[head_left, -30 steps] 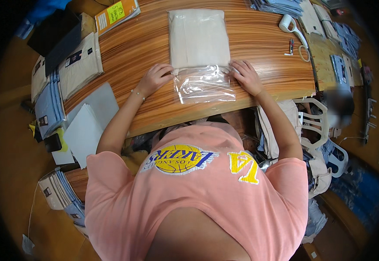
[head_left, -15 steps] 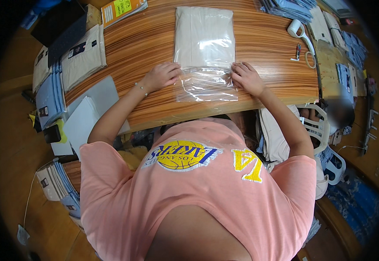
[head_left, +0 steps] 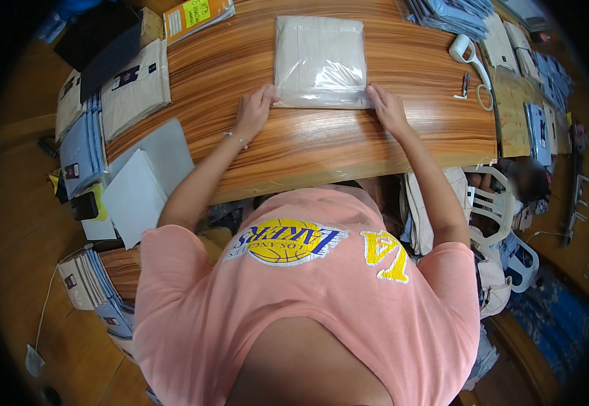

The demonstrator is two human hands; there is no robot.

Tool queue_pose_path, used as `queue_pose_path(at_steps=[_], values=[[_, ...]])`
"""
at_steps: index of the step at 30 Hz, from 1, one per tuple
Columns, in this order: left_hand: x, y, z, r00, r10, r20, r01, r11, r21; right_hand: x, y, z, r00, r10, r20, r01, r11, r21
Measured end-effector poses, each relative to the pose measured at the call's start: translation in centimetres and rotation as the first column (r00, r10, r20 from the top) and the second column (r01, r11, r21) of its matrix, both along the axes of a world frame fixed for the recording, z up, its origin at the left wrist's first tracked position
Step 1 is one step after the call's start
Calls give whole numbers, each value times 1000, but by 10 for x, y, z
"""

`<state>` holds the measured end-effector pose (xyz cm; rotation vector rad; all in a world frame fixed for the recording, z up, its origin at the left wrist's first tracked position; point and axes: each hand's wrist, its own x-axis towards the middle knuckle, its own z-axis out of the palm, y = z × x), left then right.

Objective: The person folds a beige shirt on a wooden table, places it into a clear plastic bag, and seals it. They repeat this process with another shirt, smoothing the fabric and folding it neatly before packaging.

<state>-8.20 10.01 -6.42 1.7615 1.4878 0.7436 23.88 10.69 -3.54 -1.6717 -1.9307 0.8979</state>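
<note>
Both hands: flat on the near edge of the bagged garment (head_left: 319, 61), one at each lower corner
Left hand (head_left: 254, 111): palm down, fingers together and pressing on the bag's lower-left corner, holding nothing
Right hand (head_left: 387, 108): same deal, fingers laid flat on the lower-right corner, not gripping anything
What changed: a second ago a loose clear flap of the plastic bag stuck out toward the person between the hands; now that flap is gone and the bag ends in a clean straight edge right at the fingertips
My read: flap looks folded under or over and pressed down, so the bag is closed up, pretty much packed
Where the garment is: just beyond both hands, lying flat on the wooden worktop (head_left: 321, 145), beige fabric inside shiny plastic
Beyond the right hand: a white tape dispenser (head_left: 467, 51) and small bits, well apart from the bag
Off to the left hand's side: a folded beige garment (head_left: 135, 88), blue folded ones (head_left: 78, 152) and grey sheets (head_left: 149, 176), none touched
View: it also shifted a bit, the bag sits higher in the picture than before
</note>
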Motion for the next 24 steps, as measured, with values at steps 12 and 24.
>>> queue_pose_path(at_steps=[12, 24], values=[[35, 15, -5, 939, 339, -61, -327, 933, 150, -18, 16, -28, 940, -335, -72, 329, 941, -76], [33, 29, -7, 931, 322, -171, -314, 947, 75, -26, 34, -34, 887, -432, 166, 445, 894, -53]])
